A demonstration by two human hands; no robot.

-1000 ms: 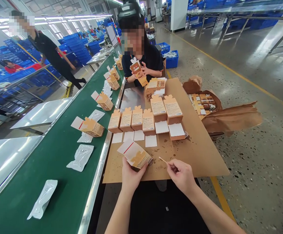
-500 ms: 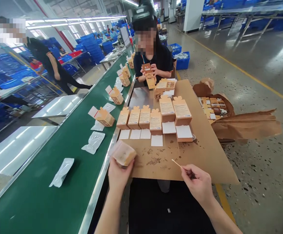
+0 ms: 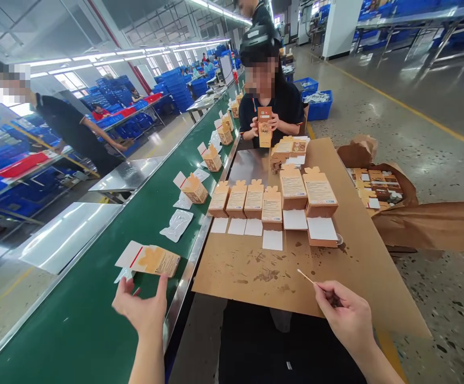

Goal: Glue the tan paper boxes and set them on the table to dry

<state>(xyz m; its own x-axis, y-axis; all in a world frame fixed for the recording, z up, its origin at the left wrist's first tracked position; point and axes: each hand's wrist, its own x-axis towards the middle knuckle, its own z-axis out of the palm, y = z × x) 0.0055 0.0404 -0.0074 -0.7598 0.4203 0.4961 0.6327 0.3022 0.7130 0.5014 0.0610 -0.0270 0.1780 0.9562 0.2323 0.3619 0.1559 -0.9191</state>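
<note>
My left hand [image 3: 142,304] is over the green belt with thumb and fingers spread apart. Just beyond its fingertips lies a tan carton [image 3: 156,260], its white flap pointing left; whether a fingertip touches it I cannot tell. Part of a silver pouch [image 3: 123,274] shows beside that carton. Between the closed fingers of my right hand [image 3: 346,312] is a cotton swab [image 3: 305,276], its tip pointing up and left over the brown board [image 3: 232,261]. Several tan cartons [image 3: 272,205] stand in a row on the board, white flaps folded out toward me.
The green conveyor belt [image 3: 84,330] runs along my left, carrying more cartons and silver pouches [image 3: 177,225]. A metal rail [image 3: 188,266] edges it. Across the board a co-worker [image 3: 270,101] holds a carton. A paper-lined container of cartons [image 3: 376,186] stands at right. Another person [image 3: 72,122] stands beyond the belt.
My left hand has moved left from the board's edge to the belt and let go of the carton, which now lies there. The swab stays in my right hand. The view has shifted left.
</note>
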